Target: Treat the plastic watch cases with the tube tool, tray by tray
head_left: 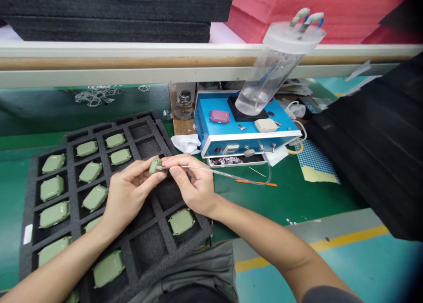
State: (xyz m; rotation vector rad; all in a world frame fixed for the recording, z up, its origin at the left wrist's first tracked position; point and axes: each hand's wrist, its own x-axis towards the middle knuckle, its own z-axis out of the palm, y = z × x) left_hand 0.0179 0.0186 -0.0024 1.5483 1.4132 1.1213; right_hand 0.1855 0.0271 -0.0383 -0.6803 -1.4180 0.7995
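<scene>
My left hand [132, 186] is closed around a small green watch-like case [155, 165], holding it tilted on its edge above the foam tray [145, 278]. Pinched in the fingers of my right hand [194, 179] is a clear thin tube [228, 175], its end touching or very near the case's side. The tube loops back toward the front of a blue machine [205, 140]. Beneath my hands, the black tray's compartments hold several more green cases [181, 221]; my forearms hide some of them.
On the machine stand a tilted-looking clear cylinder [261, 82], a purple case [220, 116] and a beige case [266, 125]. A glass bottle [184, 105] and white cloth [186, 143] sit left of it. An orange stick [256, 182] lies in front. A shelf edge [132, 76] crosses behind.
</scene>
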